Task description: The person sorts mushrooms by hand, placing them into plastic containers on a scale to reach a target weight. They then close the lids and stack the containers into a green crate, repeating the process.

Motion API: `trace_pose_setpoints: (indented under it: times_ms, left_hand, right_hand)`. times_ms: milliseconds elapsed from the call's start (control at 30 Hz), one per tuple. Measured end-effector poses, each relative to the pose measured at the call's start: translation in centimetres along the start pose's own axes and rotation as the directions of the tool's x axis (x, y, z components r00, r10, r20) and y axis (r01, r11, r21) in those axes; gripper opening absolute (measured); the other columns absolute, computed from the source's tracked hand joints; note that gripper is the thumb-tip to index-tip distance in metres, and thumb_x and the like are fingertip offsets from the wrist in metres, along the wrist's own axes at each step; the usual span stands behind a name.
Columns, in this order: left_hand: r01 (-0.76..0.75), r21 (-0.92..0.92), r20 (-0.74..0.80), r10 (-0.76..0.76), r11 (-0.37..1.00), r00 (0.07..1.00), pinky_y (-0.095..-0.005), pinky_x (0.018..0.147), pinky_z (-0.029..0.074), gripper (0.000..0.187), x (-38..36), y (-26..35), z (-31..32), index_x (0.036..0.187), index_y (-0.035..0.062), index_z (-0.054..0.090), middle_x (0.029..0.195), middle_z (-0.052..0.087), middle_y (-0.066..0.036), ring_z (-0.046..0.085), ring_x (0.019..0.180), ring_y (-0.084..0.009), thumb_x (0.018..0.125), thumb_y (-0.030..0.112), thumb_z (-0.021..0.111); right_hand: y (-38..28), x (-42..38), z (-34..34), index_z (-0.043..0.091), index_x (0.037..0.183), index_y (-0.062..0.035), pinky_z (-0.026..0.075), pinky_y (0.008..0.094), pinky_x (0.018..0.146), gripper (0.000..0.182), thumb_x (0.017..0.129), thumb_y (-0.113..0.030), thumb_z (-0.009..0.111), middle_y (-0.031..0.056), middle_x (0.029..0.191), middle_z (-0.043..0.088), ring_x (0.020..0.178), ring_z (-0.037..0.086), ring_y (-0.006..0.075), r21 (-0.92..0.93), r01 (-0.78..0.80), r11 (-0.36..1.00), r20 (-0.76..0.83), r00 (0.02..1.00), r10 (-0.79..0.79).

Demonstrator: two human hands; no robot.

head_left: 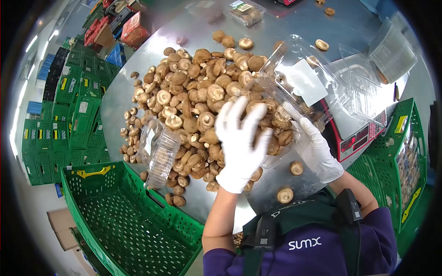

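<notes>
A large heap of brown mushrooms (184, 99) covers the middle of the metal table. My left hand (241, 142), in a white glove, is over the heap's near right side with its fingers spread and slightly blurred. Mushrooms lie under and around it; no object shows in its grasp. My right hand (316, 151), also gloved, grips the near side of a clear plastic clamshell box (299, 48). The box's lid stands open toward the far right, with a white label on it. Mushrooms fill its lower part, partly hidden by my left hand.
Another clear clamshell (161, 149) rests against the heap's left side. A green crate (124, 221) stands at the lower left. At right are a red scale (354, 142), stacked clear containers (391, 46) and a crate of packed boxes (400, 161). A closed pack (244, 11) sits farther back.
</notes>
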State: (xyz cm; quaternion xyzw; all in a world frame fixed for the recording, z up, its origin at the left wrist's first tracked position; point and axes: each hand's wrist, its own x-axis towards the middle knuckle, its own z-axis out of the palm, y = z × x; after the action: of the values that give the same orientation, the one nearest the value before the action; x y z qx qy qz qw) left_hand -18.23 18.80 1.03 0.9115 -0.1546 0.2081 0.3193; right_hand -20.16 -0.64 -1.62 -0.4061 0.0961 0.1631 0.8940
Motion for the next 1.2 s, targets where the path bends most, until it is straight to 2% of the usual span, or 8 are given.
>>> trace_pose_setpoints:
  times_ms: [200, 300, 367, 500, 700, 933, 1067, 1200]
  left_hand:
    - [-0.041, -0.114, -0.108, 0.029, 0.993, 0.994, -0.0472, 0.110, 0.033, 0.027, 0.5, 0.7, 0.9, 0.106, 0.0089, 0.067, 0.127, 0.061, -0.010, 0.044, 0.131, -0.0361, 0.080, 0.007, 0.072]
    - [0.126, -0.395, -0.264, -0.243, 0.910, 0.933, -0.0439, 0.105, 0.041, 0.020, -0.4, -1.5, 0.0, 0.107, 0.0040, 0.060, 0.121, 0.063, -0.014, 0.054, 0.119, -0.0304, 0.088, 0.004, 0.067]
    - [0.272, -0.753, -0.211, -0.611, 0.599, 0.763, -0.0331, 0.099, 0.044, 0.009, -1.0, -1.6, -0.4, 0.105, 0.0036, 0.060, 0.112, 0.065, -0.010, 0.057, 0.108, -0.0169, 0.097, 0.008, 0.059]
    - [0.434, -0.720, -0.151, -0.734, 0.541, 0.663, -0.0281, 0.091, 0.044, 0.012, -2.5, -3.8, -1.0, 0.110, 0.0038, 0.057, 0.108, 0.060, -0.005, 0.054, 0.096, -0.0114, 0.098, 0.008, 0.059]
    - [0.344, -0.596, -0.285, -0.591, 0.726, 0.754, -0.0328, 0.106, 0.039, 0.033, -2.1, -5.2, 0.5, 0.131, 0.0013, 0.055, 0.127, 0.058, -0.012, 0.053, 0.119, -0.0188, 0.099, 0.007, 0.056]
    - [0.332, 0.148, -0.252, -0.289, 0.932, 0.923, -0.0428, 0.108, 0.037, 0.039, -1.7, -8.1, 0.8, 0.133, 0.0033, 0.056, 0.130, 0.060, -0.013, 0.050, 0.122, -0.0304, 0.094, 0.006, 0.060]
    - [0.339, -0.066, -0.328, -0.342, 0.938, 0.881, -0.0421, 0.108, 0.036, 0.041, -0.5, -4.1, -0.1, 0.131, 0.0033, 0.058, 0.129, 0.060, -0.013, 0.049, 0.124, -0.0306, 0.091, 0.009, 0.065]
    - [-0.003, 0.067, -0.073, 0.008, 0.998, 0.997, -0.0420, 0.107, 0.038, 0.045, 1.3, 0.6, -0.7, 0.126, 0.0066, 0.062, 0.125, 0.060, -0.012, 0.050, 0.122, -0.0311, 0.083, 0.014, 0.075]
  right_hand:
    - [-0.3, 0.1, 0.0, 0.038, 0.151, -0.0030, 0.030, 0.0378, 0.116, 0.058, 0.104, -0.036, 0.048, 0.0078, 0.147, 0.049, 0.133, 0.046, 0.0195, 0.051, -0.062, 0.997, 0.011, 0.998, 0.061]
    - [-1.5, 0.1, 0.4, 0.038, 0.153, -0.0138, 0.035, 0.0377, 0.111, 0.061, 0.102, -0.045, 0.049, 0.0061, 0.138, 0.057, 0.130, 0.049, 0.0177, 0.076, -0.109, 0.991, 0.040, 0.994, 0.106]
    - [-1.1, 0.4, -0.1, 0.038, 0.151, -0.0036, 0.030, 0.0370, 0.117, 0.056, 0.105, -0.034, 0.045, 0.0100, 0.146, 0.052, 0.131, 0.050, 0.0221, 0.167, -0.082, 0.982, 0.006, 0.997, 0.082]
    - [-1.1, 0.6, 0.0, 0.039, 0.150, -0.0035, 0.030, 0.0352, 0.116, 0.055, 0.105, -0.034, 0.045, 0.0100, 0.147, 0.051, 0.129, 0.052, 0.0225, 0.174, -0.070, 0.982, -0.009, 0.997, 0.073]
    - [-2.1, 0.3, 0.8, 0.041, 0.149, -0.0022, 0.031, 0.0356, 0.115, 0.053, 0.105, -0.032, 0.046, 0.0094, 0.146, 0.051, 0.130, 0.051, 0.0219, 0.084, -0.049, 0.995, 0.031, 0.998, 0.046]
    - [-2.3, -0.3, 0.5, 0.041, 0.148, -0.0027, 0.032, 0.0370, 0.116, 0.052, 0.105, -0.031, 0.045, 0.0080, 0.145, 0.053, 0.132, 0.048, 0.0189, 0.094, -0.020, 0.995, 0.023, 1.000, 0.018]
    - [-2.0, -0.5, 0.0, 0.040, 0.149, -0.0022, 0.031, 0.0372, 0.117, 0.053, 0.105, -0.031, 0.046, 0.0083, 0.148, 0.049, 0.135, 0.046, 0.0199, 0.056, 0.018, 0.998, -0.005, 1.000, -0.017]
    - [-2.1, -0.9, 0.4, 0.039, 0.150, -0.0018, 0.028, 0.0374, 0.118, 0.056, 0.105, -0.033, 0.047, 0.0086, 0.151, 0.046, 0.136, 0.045, 0.0213, -0.004, 0.037, 0.999, 0.037, 0.999, -0.036]
